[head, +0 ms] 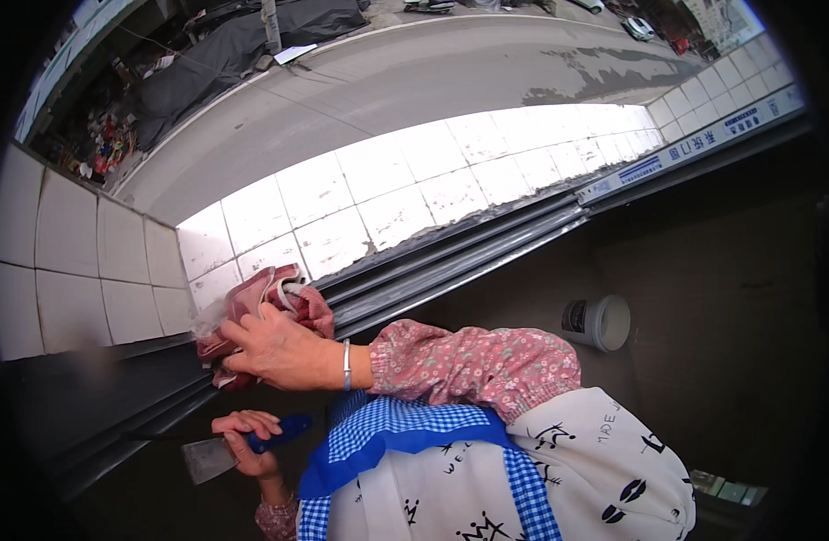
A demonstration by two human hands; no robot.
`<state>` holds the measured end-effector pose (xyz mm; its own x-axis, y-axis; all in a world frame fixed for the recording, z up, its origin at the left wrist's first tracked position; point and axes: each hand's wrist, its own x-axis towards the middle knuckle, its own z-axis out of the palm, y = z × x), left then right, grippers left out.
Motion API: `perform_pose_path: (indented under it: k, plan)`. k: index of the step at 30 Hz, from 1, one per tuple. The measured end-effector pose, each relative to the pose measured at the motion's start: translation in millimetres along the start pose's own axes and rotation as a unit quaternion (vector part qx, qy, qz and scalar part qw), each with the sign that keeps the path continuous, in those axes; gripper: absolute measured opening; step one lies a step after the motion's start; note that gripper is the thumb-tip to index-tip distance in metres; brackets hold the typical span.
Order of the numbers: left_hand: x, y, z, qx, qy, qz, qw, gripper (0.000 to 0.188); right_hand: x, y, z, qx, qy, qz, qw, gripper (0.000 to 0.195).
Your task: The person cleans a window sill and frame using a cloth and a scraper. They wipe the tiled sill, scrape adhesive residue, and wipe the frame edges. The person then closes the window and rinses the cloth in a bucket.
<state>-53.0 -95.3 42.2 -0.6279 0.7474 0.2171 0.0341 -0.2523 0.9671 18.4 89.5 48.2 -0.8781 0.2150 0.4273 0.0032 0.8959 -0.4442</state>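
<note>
My right hand (282,348) presses on a bunched red-and-white cloth (313,311), fingers spread over it and curled into its folds. The cloth lies at the left corner of the window sill, across the end of the dark metal window track (401,280) and onto the white tiles (333,250). Lower down, on the near side of the frame, my left hand (252,439) grips a putty knife by its blue handle (282,433). Its broad, whitish-smeared blade (210,461) points left and down, apart from the frame.
White wall tiles (69,264) rise at the left end of the sill. A protective strip with writing (698,145) covers the track's right part. A white bucket (614,323) lies or stands on the dark floor behind my right arm. Outside, a road (387,88) lies below.
</note>
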Motion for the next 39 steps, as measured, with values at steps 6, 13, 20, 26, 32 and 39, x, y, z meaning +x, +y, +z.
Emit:
perform_pose_path:
  k: [6,13,20,26,32,39]
  plan:
    - [-28,4,11,0.074,0.091,-0.008,0.993,0.029,-75,48,-64,-0.003,0.014,0.095,0.995,0.026]
    - [-53,-5,83,0.037,0.159,-0.069,0.984,0.028,-281,128,-215,-0.198,0.237,0.355,0.882,0.035]
    - [-31,-13,126,0.068,0.094,-0.061,0.991,0.025,-318,127,-268,-0.030,0.392,0.389,0.833,0.027]
    - [-18,-19,110,0.091,0.159,-0.081,0.980,0.024,-239,168,-302,0.005,0.331,0.346,0.878,0.028]
    - [-5,-20,60,0.130,0.149,-0.131,0.971,0.024,-215,271,-256,-0.116,0.067,0.339,0.931,0.033]
    - [-22,-34,29,0.085,0.163,-0.209,0.960,0.023,-34,159,-104,-0.028,-0.125,0.028,0.991,0.023]
